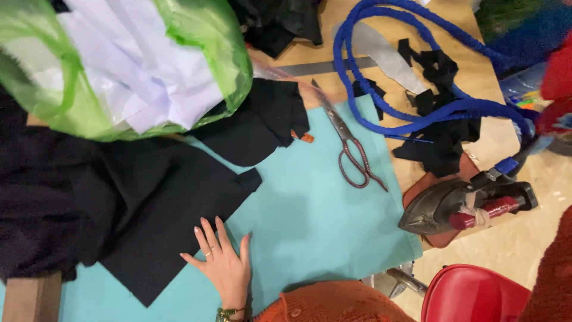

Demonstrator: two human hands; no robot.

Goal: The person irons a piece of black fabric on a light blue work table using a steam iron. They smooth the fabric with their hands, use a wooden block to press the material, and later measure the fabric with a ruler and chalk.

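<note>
My left hand (221, 263) lies flat, palm down and fingers spread, at the near edge of the table. Its fingertips rest on the edge of a large black fabric piece (149, 209), and the palm is on the turquoise cloth (310, 220) that covers the table. There is a ring on one finger, a bracelet at the wrist, and an orange knitted sleeve (322, 304) behind it. The hand holds nothing. My right hand is out of view.
Dark-handled scissors (348, 146) lie shut on the turquoise cloth. A black iron (459, 206) sits on a brown pad at right, with a blue cord (417, 113) looping among black scraps. A green plastic bag (131, 59) of white paper hangs at top left. A red seat (476, 295) is below.
</note>
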